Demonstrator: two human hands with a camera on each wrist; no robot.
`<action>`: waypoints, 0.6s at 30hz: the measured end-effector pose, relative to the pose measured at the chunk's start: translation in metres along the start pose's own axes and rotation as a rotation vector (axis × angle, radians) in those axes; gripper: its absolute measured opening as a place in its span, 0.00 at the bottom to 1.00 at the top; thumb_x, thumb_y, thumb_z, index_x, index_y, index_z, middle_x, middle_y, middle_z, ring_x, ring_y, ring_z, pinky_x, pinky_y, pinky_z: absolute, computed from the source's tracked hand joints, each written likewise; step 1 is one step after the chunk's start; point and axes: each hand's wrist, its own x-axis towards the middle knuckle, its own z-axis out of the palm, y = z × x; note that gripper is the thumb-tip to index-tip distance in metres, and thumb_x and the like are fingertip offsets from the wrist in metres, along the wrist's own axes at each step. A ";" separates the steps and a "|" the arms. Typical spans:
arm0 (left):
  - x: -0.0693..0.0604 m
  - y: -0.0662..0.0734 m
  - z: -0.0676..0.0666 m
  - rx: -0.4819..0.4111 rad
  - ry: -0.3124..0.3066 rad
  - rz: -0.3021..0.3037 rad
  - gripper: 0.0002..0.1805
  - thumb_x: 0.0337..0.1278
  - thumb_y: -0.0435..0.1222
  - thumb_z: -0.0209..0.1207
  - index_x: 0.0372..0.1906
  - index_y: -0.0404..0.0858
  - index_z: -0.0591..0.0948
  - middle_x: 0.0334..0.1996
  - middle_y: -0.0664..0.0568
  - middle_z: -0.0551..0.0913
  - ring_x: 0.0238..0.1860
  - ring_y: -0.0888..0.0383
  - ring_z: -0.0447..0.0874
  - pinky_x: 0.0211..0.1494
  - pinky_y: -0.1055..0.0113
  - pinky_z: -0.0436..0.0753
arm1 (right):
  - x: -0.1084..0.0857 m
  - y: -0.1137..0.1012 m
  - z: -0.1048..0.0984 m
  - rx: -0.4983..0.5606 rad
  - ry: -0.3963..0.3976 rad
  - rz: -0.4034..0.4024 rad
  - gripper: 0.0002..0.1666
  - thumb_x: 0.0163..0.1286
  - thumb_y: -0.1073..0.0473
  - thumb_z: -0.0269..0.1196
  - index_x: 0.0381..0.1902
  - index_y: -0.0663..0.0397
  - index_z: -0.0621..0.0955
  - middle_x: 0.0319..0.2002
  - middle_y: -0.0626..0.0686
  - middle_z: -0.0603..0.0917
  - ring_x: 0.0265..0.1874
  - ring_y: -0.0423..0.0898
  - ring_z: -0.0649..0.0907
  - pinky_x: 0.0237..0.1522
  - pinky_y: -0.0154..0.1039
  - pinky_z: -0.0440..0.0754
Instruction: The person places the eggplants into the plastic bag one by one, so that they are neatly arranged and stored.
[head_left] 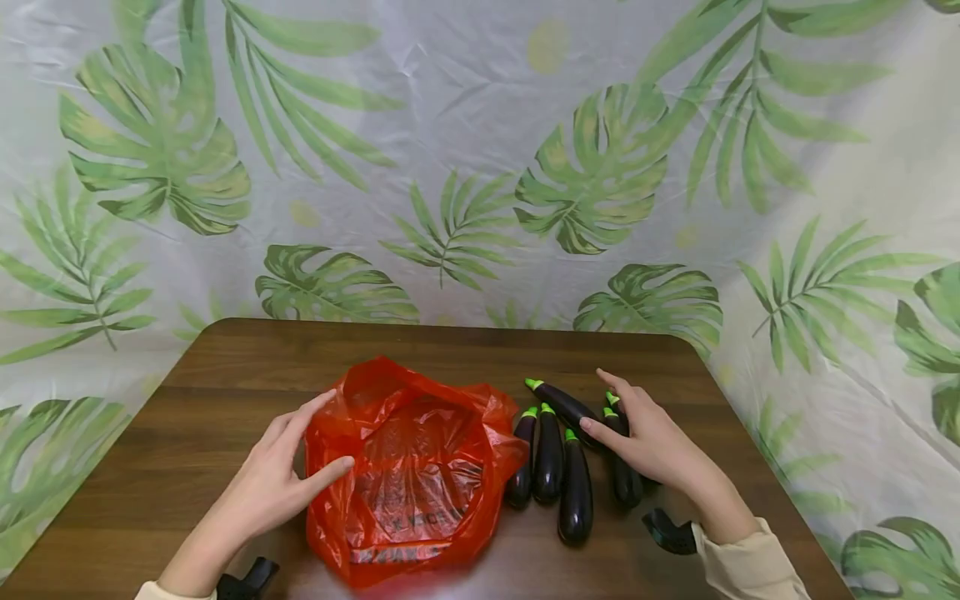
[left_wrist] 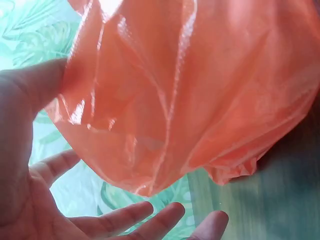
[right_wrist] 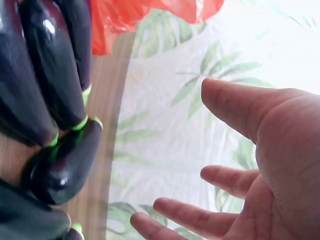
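- Head view: I have the left hand point(head_left: 281, 471) at the left side of the red plastic bag point(head_left: 322, 533), thumb over the near-left part of the rim and fingertips at the upper left edge. Thumb and fingers are well apart.
- The bag stands with its mouth spread wide toward me, creased inside, with dark printing showing on the plastic.
- To the right of the bag I see the eggplants point(head_left: 575, 500), at least six, dark with bright green caps. The leftmost is just beside the bag's right edge, which partly covers it; I cannot tell whether they touch.
- My right hand point(head_left: 652, 437) is over the right part of this group, thumb and fingers spread, and it blocks my sight of some of them. One eggplant slants across behind the others, its cap toward the far left.
- All this sits on the brown wooden table point(head_left: 262, 354), with a leaf-print cloth point(head_left: 465, 108) behind it.
- Left wrist view: the bag fills most of my picture. The thumb tip meets its edge, and the fingers stretch out below, separated; part of the index is hidden behind the plastic.
- Right wrist view: I see the fingers spread and a clear gap between them and the eggplants, which lie at the left, with a bit of bag above.
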 end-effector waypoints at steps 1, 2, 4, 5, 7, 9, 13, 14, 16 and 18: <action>0.000 -0.001 0.001 -0.001 0.002 0.005 0.48 0.65 0.56 0.72 0.84 0.56 0.62 0.69 0.30 0.73 0.64 0.27 0.79 0.52 0.23 0.84 | 0.001 -0.001 0.001 0.008 -0.007 -0.006 0.50 0.81 0.37 0.62 0.86 0.55 0.57 0.76 0.70 0.70 0.70 0.71 0.77 0.66 0.70 0.79; 0.000 -0.002 0.001 -0.004 0.000 0.004 0.46 0.65 0.55 0.72 0.83 0.55 0.63 0.68 0.31 0.74 0.63 0.29 0.80 0.52 0.25 0.85 | 0.002 -0.001 0.002 0.014 -0.011 -0.014 0.49 0.81 0.38 0.62 0.86 0.55 0.58 0.75 0.70 0.71 0.68 0.70 0.78 0.65 0.69 0.80; -0.001 -0.004 0.002 -0.018 -0.005 0.001 0.44 0.66 0.53 0.72 0.82 0.53 0.66 0.66 0.31 0.75 0.59 0.33 0.81 0.49 0.32 0.89 | 0.004 -0.003 0.003 0.033 -0.026 -0.020 0.48 0.81 0.39 0.62 0.85 0.55 0.59 0.74 0.70 0.73 0.66 0.70 0.80 0.63 0.68 0.82; -0.001 -0.005 0.002 -0.026 -0.009 -0.007 0.43 0.66 0.52 0.72 0.81 0.53 0.66 0.65 0.32 0.76 0.58 0.35 0.82 0.47 0.36 0.91 | 0.006 -0.003 0.004 0.043 -0.036 -0.021 0.48 0.81 0.39 0.63 0.85 0.55 0.59 0.74 0.70 0.73 0.65 0.69 0.81 0.62 0.67 0.82; -0.002 -0.007 0.002 -0.045 -0.017 -0.025 0.41 0.66 0.50 0.72 0.80 0.52 0.68 0.65 0.32 0.76 0.56 0.38 0.84 0.42 0.46 0.93 | 0.008 -0.005 0.007 0.069 -0.058 -0.021 0.47 0.81 0.39 0.63 0.85 0.55 0.60 0.74 0.69 0.73 0.64 0.69 0.82 0.62 0.66 0.83; -0.003 -0.010 0.002 -0.058 -0.022 -0.043 0.40 0.67 0.49 0.72 0.79 0.52 0.69 0.64 0.32 0.76 0.56 0.38 0.86 0.38 0.54 0.93 | 0.011 -0.006 0.009 0.095 -0.078 -0.018 0.47 0.80 0.39 0.63 0.84 0.54 0.60 0.74 0.68 0.73 0.64 0.68 0.82 0.63 0.66 0.83; -0.005 -0.015 0.003 -0.079 -0.017 -0.060 0.37 0.67 0.45 0.72 0.77 0.49 0.70 0.64 0.31 0.77 0.54 0.37 0.89 0.36 0.60 0.92 | 0.017 -0.008 0.015 0.135 -0.117 -0.023 0.46 0.80 0.40 0.64 0.84 0.55 0.62 0.70 0.69 0.78 0.61 0.64 0.86 0.64 0.65 0.83; -0.006 -0.017 0.004 -0.080 -0.013 -0.060 0.37 0.67 0.44 0.72 0.77 0.47 0.71 0.63 0.32 0.77 0.53 0.38 0.90 0.35 0.62 0.91 | 0.018 -0.009 0.016 0.145 -0.126 -0.023 0.46 0.80 0.40 0.64 0.83 0.55 0.62 0.68 0.70 0.79 0.60 0.64 0.86 0.63 0.64 0.84; -0.007 -0.020 0.004 -0.087 -0.006 -0.056 0.36 0.67 0.42 0.72 0.76 0.45 0.71 0.62 0.32 0.79 0.52 0.40 0.91 0.35 0.65 0.90 | 0.020 -0.010 0.018 0.162 -0.148 -0.019 0.45 0.80 0.40 0.64 0.83 0.55 0.62 0.67 0.70 0.80 0.59 0.62 0.87 0.62 0.63 0.85; -0.007 -0.023 0.005 -0.084 0.005 -0.052 0.35 0.68 0.42 0.72 0.75 0.44 0.72 0.62 0.33 0.80 0.51 0.42 0.91 0.35 0.68 0.88 | 0.022 -0.012 0.021 0.182 -0.173 -0.008 0.45 0.80 0.41 0.64 0.83 0.54 0.63 0.68 0.70 0.80 0.59 0.62 0.87 0.60 0.61 0.86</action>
